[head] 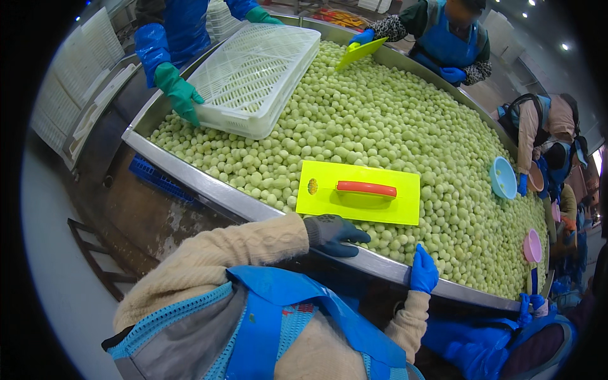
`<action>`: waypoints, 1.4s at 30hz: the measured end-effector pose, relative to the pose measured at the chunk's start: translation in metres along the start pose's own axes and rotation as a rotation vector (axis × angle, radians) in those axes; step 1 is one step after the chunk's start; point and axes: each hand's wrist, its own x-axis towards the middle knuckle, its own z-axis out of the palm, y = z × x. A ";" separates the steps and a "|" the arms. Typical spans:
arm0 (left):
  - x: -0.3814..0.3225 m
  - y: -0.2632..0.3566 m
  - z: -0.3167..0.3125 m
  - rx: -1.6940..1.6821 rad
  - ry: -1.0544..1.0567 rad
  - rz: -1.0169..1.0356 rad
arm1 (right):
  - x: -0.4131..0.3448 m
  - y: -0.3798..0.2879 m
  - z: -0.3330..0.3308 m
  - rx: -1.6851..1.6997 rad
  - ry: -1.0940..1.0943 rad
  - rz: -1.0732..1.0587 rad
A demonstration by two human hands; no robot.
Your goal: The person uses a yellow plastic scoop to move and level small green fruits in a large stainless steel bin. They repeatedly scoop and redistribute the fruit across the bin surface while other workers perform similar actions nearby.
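Observation:
A wide steel-rimmed table holds a deep layer of pale green, round fruit pieces (370,118). My left hand (337,235), in a dark blue-grey coated glove, lies over the near steel rim, fingers spread and nothing in them. My right hand (423,270), in a thin blue glove, is at the same rim farther right, its fingertips beside the fruit; whether they pinch anything cannot be told. Just beyond my left hand, a bright yellow plastic float (318,199) with a red handle (366,188) lies flat on the fruit, handle up, touched by neither hand.
Across the table a co-worker's green gloves hold a white slotted plastic crate (247,71). Another co-worker holds a yellow board (358,54). Blue (503,178) and pink (532,245) bowls stand at the right, near more workers. The steel rim (190,166) runs along my side.

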 end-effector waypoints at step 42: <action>-0.002 -0.013 0.000 0.005 -0.021 0.036 | -0.001 0.003 0.010 0.021 0.012 -0.029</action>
